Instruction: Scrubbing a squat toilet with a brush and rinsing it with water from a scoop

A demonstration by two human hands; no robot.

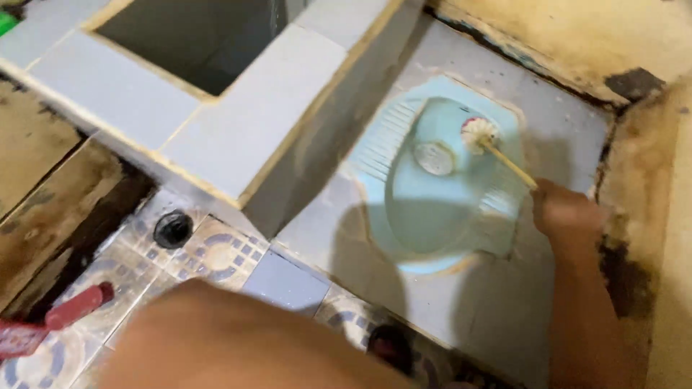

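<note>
A blurred bare limb (238, 338), nearest the lens, hides the left hand, so its state cannot be told. The right hand (566, 209) is closed around a thin stick handle, angling the toilet brush (479, 135) down so its bristles reach inside the pale blue squat toilet (432, 216). Beside it stands a tiled water tank (238, 122); a red object (50, 320) lies on patterned floor tiles (216, 252). No labels show.
</note>
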